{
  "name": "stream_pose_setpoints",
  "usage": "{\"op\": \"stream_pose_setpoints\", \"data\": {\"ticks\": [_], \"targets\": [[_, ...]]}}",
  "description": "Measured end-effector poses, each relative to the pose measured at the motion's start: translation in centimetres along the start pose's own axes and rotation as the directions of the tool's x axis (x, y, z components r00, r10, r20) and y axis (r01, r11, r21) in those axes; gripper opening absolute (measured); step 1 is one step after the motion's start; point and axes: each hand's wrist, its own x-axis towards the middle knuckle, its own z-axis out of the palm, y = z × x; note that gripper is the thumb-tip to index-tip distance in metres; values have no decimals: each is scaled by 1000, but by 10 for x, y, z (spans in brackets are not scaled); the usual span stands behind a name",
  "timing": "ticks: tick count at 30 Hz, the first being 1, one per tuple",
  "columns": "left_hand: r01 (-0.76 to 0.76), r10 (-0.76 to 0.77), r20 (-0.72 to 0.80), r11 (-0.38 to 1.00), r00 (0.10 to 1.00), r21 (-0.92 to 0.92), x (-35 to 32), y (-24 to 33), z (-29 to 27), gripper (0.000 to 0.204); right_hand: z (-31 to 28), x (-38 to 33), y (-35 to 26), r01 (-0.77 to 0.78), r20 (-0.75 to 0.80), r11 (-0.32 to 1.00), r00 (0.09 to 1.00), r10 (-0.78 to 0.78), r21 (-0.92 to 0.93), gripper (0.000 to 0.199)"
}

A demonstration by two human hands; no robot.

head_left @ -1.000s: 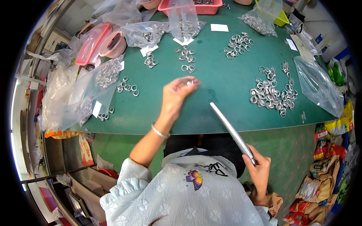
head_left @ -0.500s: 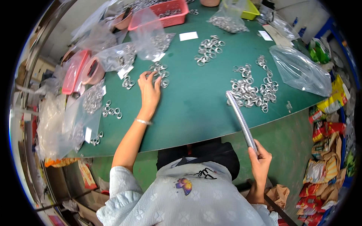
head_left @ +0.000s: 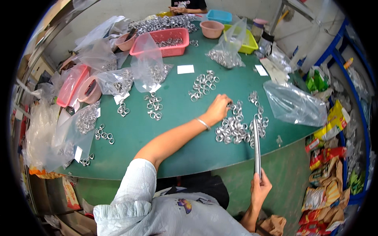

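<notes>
My right hand (head_left: 260, 187) is wrapped round the lower end of a long, tapered silver ring mandrel (head_left: 257, 153). The thin tip points away from me and lies over the right part of a loose pile of silver rings (head_left: 231, 130). At the far left edge of that pile, the fingertips of my left hand (head_left: 217, 110) are pinched together against the rings; whatever is between them is hidden. Smaller groups of rings lie farther left, among them one cluster (head_left: 204, 84) beyond my left hand and another (head_left: 154, 106) near a plastic bag.
Plastic bags of rings (head_left: 225, 59), a pink basket (head_left: 169, 50) and a yellow-green tray (head_left: 248, 42) stand at the back. An empty clear bag (head_left: 293, 104) lies right. White cards (head_left: 185, 69) dot the green table (head_left: 177, 149). Another person's hands (head_left: 179, 10) show at the far side.
My left hand has moved right, from a ring group on the left to the big pile. The mandrel has turned more upright, its tip now over the rings. The view has shifted.
</notes>
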Motion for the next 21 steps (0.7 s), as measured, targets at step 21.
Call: {"op": "stream_pose_setpoints", "data": {"ticks": [21], "targets": [[303, -414, 134, 375, 900, -876, -133, 89, -121, 23, 20, -21, -23, 249, 408, 958, 897, -172, -144, 32]]}}
